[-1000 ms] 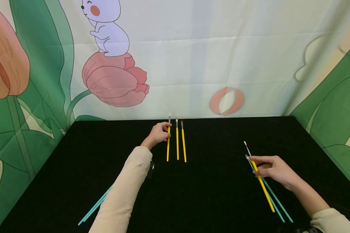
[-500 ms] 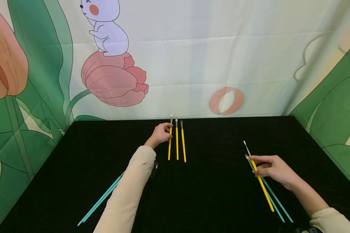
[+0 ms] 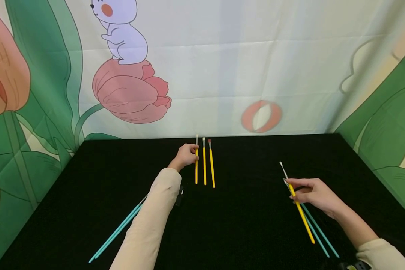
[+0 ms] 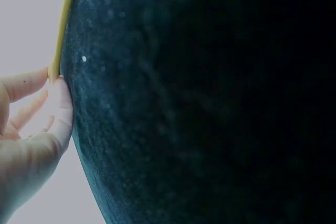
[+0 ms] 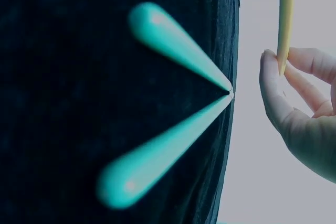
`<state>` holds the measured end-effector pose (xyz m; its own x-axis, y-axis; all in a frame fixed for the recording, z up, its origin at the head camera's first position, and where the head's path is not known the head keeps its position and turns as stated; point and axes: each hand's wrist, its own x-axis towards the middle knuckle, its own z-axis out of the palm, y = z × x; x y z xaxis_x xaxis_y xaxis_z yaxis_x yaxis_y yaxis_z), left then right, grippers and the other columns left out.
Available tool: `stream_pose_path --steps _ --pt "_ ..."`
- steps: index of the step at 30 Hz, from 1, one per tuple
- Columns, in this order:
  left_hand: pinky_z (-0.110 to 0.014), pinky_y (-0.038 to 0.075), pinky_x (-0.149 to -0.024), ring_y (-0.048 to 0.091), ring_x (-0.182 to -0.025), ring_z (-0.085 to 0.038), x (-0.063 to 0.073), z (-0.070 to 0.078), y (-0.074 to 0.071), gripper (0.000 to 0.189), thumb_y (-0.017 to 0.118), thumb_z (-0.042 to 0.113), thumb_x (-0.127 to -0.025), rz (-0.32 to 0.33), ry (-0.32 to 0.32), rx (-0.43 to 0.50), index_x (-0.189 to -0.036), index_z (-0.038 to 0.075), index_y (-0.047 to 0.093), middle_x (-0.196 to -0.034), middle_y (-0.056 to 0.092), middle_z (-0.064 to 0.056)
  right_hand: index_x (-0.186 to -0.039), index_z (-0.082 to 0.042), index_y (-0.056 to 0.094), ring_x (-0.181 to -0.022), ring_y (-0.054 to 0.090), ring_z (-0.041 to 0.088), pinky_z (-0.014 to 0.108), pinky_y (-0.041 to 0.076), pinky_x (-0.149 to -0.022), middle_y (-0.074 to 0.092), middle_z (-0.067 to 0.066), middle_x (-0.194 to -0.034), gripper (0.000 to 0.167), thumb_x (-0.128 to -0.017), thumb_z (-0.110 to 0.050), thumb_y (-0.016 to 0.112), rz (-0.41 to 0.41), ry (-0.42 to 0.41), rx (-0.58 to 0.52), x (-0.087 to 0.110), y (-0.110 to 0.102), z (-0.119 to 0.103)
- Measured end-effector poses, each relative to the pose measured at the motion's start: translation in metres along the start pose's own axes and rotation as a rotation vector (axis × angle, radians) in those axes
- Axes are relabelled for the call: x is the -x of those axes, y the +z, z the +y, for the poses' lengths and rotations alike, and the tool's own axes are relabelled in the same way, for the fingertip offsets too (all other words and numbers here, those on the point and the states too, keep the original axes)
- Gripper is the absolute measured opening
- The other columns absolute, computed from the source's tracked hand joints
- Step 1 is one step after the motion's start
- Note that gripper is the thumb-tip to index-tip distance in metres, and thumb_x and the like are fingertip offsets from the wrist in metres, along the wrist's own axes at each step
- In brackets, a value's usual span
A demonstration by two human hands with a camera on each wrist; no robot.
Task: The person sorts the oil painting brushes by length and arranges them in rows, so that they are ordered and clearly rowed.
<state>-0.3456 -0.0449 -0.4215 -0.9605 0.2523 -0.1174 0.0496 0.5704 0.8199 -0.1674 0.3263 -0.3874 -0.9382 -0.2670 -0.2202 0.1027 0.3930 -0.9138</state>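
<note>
Near the back edge of the black table, my left hand pinches a yellow-handled paintbrush between thumb and fingers, bristles pointing away. Just right of it lie a yellow brush with pale bristles and another with reddish bristles, nearly parallel. On the right, my right hand pinches a white-tipped yellow paintbrush, held over two teal-handled brushes. In the right wrist view, the ends of those teal handles spread apart in a V below the hand.
Two more teal-handled brushes lie side by side at the left, their far ends partly covered by the left sleeve. A printed cloth with flowers and an animal hangs behind the black table.
My left hand has shifted slightly right and turned its brush to line up beside the other two yellow ones. The right hand has moved very slightly up and left with its brush.
</note>
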Motion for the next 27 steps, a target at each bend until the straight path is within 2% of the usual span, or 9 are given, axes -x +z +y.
stream_pose_path --steps 9,21,27 --pt "-0.031 0.051 -0.077 0.051 -0.1 -0.027 0.001 0.0 0.0 0.047 0.059 -0.005 -0.082 -0.003 -0.006 -0.091 -0.127 0.001 0.05 -0.117 0.05 -0.019 -0.134 0.008 0.033 -0.096 0.059 0.029 0.036 0.051 -0.077 0.034 0.037 -0.129 0.059 -0.081 -0.003 0.057 -0.008 -0.006 0.002 -0.004 0.004 -0.004" --pt "-0.035 0.047 -0.084 0.047 -0.11 -0.029 0.002 0.001 0.0 0.043 0.059 -0.003 -0.082 -0.008 0.027 -0.139 -0.124 0.0 0.053 -0.12 0.051 -0.018 -0.134 0.008 0.034 -0.097 0.059 0.032 0.036 0.052 -0.078 0.038 0.035 -0.126 0.058 -0.082 -0.002 0.057 0.004 -0.051 -0.033 -0.021 0.018 -0.012" --pt "-0.035 0.046 -0.086 0.047 -0.11 -0.028 0.002 -0.001 0.0 0.043 0.059 -0.003 -0.082 -0.013 0.024 -0.14 -0.124 0.001 0.054 -0.121 0.051 -0.018 -0.134 0.008 0.035 -0.099 0.058 0.033 0.036 0.051 -0.08 0.037 0.035 -0.127 0.057 -0.082 -0.001 0.057 0.006 -0.058 -0.054 -0.028 0.025 -0.019"
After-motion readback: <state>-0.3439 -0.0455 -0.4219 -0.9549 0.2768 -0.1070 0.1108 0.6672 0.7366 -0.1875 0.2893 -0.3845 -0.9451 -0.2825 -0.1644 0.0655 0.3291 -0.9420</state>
